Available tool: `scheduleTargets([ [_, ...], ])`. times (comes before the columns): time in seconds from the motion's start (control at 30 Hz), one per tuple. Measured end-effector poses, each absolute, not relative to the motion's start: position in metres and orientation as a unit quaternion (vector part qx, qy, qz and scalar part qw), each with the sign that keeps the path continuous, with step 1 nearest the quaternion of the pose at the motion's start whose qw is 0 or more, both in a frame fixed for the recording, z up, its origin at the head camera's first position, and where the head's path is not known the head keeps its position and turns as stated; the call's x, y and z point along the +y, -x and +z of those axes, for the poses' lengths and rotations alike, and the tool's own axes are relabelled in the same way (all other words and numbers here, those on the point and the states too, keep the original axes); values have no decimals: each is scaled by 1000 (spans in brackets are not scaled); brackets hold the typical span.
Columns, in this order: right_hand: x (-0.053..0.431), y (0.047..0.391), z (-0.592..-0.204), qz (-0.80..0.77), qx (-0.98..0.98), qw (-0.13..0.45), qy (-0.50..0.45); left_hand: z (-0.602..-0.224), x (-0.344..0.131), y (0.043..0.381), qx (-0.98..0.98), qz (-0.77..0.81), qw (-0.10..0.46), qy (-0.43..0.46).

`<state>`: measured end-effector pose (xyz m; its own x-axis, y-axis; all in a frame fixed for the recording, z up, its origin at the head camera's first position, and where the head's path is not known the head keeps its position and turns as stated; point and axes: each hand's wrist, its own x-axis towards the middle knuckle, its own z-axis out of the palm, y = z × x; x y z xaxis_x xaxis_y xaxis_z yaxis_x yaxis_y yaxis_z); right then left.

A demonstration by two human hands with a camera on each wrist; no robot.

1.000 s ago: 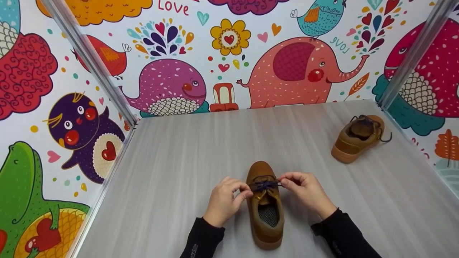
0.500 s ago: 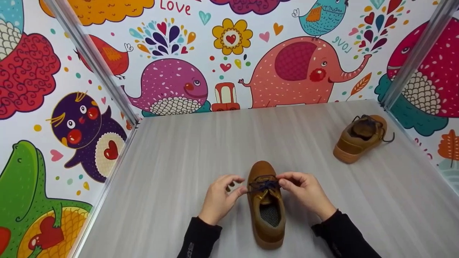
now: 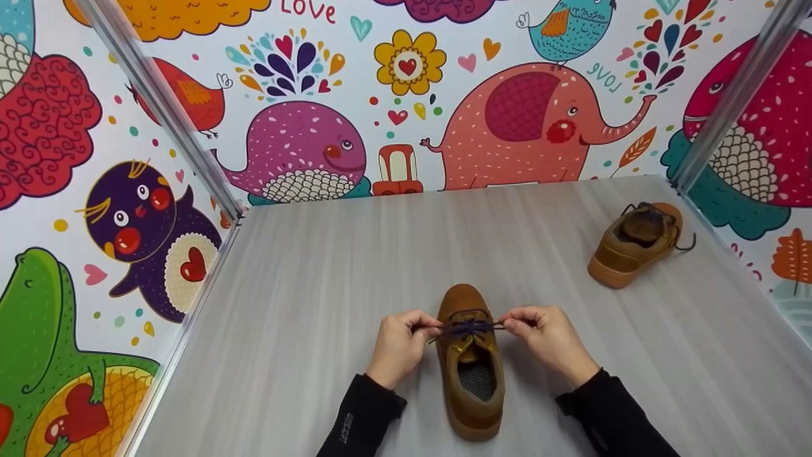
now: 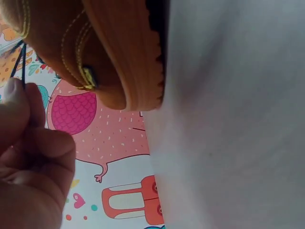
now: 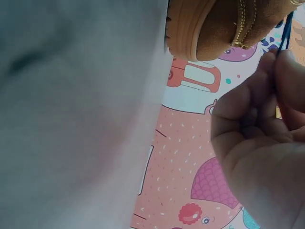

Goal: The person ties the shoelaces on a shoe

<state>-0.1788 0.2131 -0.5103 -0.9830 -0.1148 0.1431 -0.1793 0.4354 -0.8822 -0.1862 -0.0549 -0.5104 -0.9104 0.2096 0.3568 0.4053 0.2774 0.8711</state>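
Observation:
A brown lace-up shoe [image 3: 464,298] stands upright in the head view, toe pointing away from me, between the two hands. Its dark blue shoelace [image 3: 471,327] is crossed in a bow-like knot over the tongue. On the left side, my left hand [image 3: 401,348] pinches lace between thumb and forefinger; in the left wrist view two dark strands [image 4: 23,62] run from those fingertips up to the shoe. My right hand [image 3: 550,339] pinches lace on the other side, and the strand [image 5: 286,33] stretches taut to the shoe in the right wrist view.
A second brown shoe [image 3: 615,259] rests at the far right of the grey wood-grain surface [image 3: 330,273], its laces loose. Printed panels [image 3: 304,152] with cartoon animals stand behind and along both sides, joined by metal posts [image 3: 162,108].
Half a second ago my left thumb and forefinger were parted; now they pinch the lace. My right hand has shifted slightly outward, and lace now stretches out to both sides. The shoe stays in place.

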Motion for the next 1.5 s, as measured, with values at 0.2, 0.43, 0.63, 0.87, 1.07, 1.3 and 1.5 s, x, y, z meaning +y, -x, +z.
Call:
scheduleTargets([
  [0.2, 218, 179, -508, 502, -863, 17, -50, -507, -54, 184, -795, -580, 74, 162],
  [0.43, 222, 182, -510, 502, -864, 10, -24, -506, -56, 185, -795, -583, 67, 152],
  [0.63, 221, 184, -513, 520, -854, -6, -13, -520, -62, 192, -792, -590, 53, 149],
  [0.87, 229, 186, -514, 548, -831, -58, -75, -512, -63, 188, -818, -554, 26, 156],
  [1.07, 233, 188, -515, 570, -815, -48, -98, -506, -61, 186, -830, -521, 56, 191],
  [1.3, 234, 190, -516, 575, -813, -40, -79, -506, -67, 189, -822, -529, 114, 179],
  [1.5, 235, 190, -517, 578, -814, -35, -48, -496, -62, 179, -816, -503, 178, 223],
])
